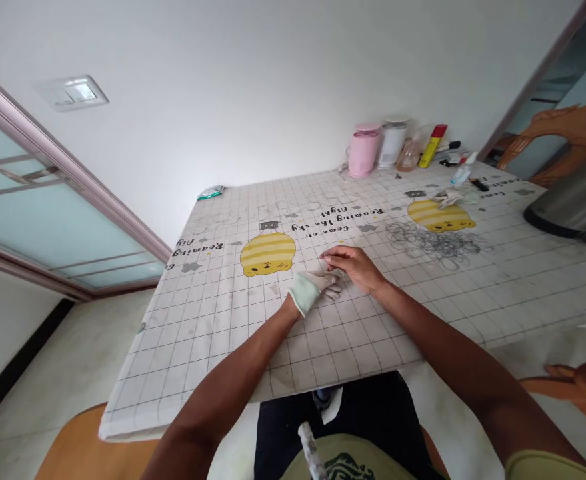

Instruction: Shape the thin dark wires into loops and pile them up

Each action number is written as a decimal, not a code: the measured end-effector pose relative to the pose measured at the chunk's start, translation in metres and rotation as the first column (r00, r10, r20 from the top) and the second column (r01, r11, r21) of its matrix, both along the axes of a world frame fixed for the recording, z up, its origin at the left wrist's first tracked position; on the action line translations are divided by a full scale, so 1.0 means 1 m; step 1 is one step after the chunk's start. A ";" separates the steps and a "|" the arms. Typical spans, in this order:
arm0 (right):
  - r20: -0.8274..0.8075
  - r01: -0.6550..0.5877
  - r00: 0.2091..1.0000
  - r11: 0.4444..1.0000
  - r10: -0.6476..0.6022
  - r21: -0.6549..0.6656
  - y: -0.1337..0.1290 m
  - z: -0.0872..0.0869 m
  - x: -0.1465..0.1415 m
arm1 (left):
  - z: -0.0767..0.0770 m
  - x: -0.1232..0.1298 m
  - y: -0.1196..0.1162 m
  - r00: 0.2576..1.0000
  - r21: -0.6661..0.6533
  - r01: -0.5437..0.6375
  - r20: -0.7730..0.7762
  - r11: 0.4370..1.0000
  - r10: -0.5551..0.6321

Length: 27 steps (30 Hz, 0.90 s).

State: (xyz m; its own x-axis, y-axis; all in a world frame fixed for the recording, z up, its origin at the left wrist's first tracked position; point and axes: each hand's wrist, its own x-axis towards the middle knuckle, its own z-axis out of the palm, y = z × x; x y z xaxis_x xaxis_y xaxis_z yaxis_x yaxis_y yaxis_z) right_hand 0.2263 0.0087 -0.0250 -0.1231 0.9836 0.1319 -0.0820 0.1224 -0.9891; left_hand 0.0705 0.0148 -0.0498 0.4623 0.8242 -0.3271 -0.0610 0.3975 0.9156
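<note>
Whether anything is grasped by the bent-fingered right hand [353,267] or the left hand [331,283] just beside it cannot be told, but the worn glove [307,291] could be snagged through crowded fingers, while rightward reach across the bench [213,340] could be hampered by the dark wiry tangle [437,245], loose glove [453,197] and clear bottle [463,171].

On the table [213,267], the aerosol can [433,147] stands near the wall [273,87], with the pump bottle [409,155] and two canisters [364,153] to its left, a packet [211,193] far left, a spray bottle [463,170] and loose glove [455,197] before it, and a metal vessel [580,193] well to its right.
</note>
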 end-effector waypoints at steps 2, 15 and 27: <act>-0.032 0.000 0.999 1.000 0.000 0.004 0.001 -0.001 0.001 | -0.001 0.000 0.000 0.999 -0.016 0.005 -0.039 1.000 -0.006; -0.222 -0.145 0.967 0.986 0.123 -0.085 -0.002 0.002 0.018 | 0.030 -0.019 -0.001 0.962 0.081 -0.224 -0.143 0.971 0.234; -0.192 -0.174 0.971 0.974 0.145 -0.144 0.001 0.004 0.033 | 0.029 -0.019 -0.007 0.972 0.168 -0.206 -0.078 0.964 0.221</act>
State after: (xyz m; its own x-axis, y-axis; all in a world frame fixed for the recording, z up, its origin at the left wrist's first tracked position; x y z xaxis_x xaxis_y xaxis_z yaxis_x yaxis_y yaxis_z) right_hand 0.2590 0.0095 -0.0210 -0.2684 0.9633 0.0099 -0.2650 -0.0640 -0.9621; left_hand 0.0517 0.0076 -0.0207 0.2429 0.9452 -0.2184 -0.0386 0.2344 0.9714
